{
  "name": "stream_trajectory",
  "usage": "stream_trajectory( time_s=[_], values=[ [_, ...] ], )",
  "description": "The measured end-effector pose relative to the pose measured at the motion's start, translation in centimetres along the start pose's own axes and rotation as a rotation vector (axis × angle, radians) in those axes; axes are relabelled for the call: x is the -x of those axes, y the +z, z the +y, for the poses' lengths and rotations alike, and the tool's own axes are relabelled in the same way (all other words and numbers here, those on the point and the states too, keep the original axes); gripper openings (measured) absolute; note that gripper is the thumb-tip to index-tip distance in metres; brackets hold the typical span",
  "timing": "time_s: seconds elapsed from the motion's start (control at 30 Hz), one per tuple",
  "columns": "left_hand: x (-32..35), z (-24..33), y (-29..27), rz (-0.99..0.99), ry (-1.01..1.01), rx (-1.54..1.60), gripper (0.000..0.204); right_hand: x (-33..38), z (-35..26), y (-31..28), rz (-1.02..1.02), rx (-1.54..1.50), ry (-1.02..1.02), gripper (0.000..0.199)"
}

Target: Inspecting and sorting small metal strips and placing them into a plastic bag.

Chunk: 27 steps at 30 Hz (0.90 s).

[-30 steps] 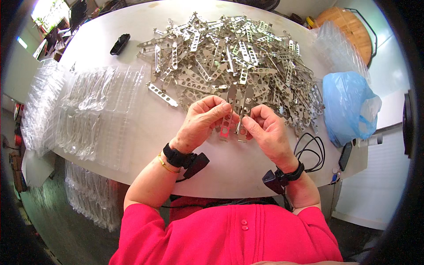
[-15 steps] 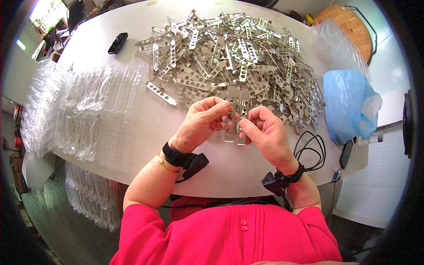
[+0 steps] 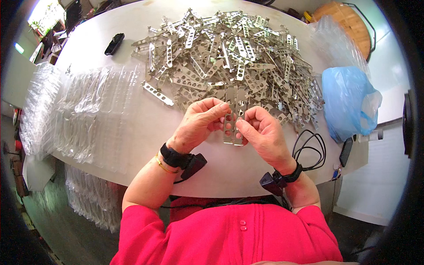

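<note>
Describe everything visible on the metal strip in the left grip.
The metal strip is narrow, silver-grey and shiny, with a row of round holes and a bright edge at its near end. It points away from the wearer, its far end overlapping the pile of similar pieces in view. The left grip pinches its left side. A second strip is close alongside at right; whether they touch is unclear.

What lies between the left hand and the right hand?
In the head view, two perforated metal strips sit side by side between the left hand and the right hand, one pinched in each.
</note>
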<state>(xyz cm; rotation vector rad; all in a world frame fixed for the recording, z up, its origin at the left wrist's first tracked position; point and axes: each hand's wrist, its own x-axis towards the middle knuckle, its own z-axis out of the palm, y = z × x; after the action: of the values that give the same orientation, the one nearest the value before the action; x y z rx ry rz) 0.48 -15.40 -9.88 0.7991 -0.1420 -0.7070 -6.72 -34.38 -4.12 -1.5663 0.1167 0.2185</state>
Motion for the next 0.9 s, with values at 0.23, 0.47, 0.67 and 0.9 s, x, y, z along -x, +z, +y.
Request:
stream_trajectory(
  time_s=[0.23,0.47,0.67,0.9],
  values=[
    [0.12,0.18,0.06,0.014,-0.017,-0.024,0.020,-0.02,0.08,0.01,0.001,0.022,-0.013,0.012],
    [0.12,0.15,0.27,0.024,-0.021,-0.012,0.021,-0.08,0.03,0.04,-0.013,0.022,-0.009,0.012],
    [0.08,0.07,0.26,0.035,-0.021,-0.008,0.021,-0.03,0.08,-0.02,-0.021,0.027,-0.007,0.013],
    [0.12,0.02,0.24,0.030,-0.025,-0.012,0.021,0.03,0.29,0.04,-0.016,0.019,-0.020,0.013]
  ],
)
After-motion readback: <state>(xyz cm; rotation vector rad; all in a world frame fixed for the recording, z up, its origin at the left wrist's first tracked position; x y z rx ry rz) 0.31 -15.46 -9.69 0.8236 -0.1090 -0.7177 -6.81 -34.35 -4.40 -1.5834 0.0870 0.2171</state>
